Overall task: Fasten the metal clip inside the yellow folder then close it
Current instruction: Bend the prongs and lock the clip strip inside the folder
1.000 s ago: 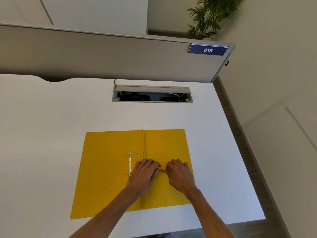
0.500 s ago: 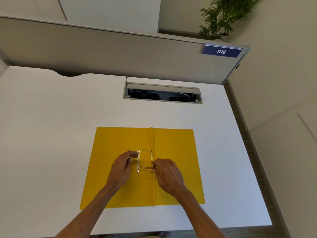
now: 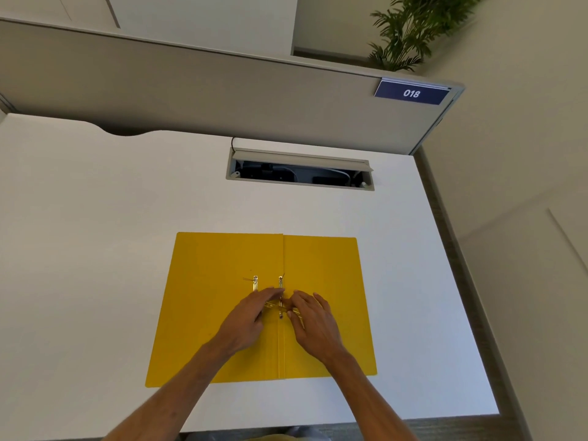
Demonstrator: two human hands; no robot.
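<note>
The yellow folder lies open and flat on the white desk, its spine fold running down the middle. The metal clip sits at the fold, with two upright bars showing above my fingers and a cross strip between my hands. My left hand rests on the left half, fingertips pinching the clip's cross strip. My right hand comes from the right half, fingers on the same strip. The lower part of the clip is hidden under my fingers.
A cable hatch stands open in the desk behind the folder. A grey partition with a blue "018" label runs along the back. The desk's right edge drops to the floor; a plant stands beyond.
My hands have drawn together over the clip at the fold. The left hand moved right from the loose bar, and both now hold the cross strip. The view shifted slightly.
</note>
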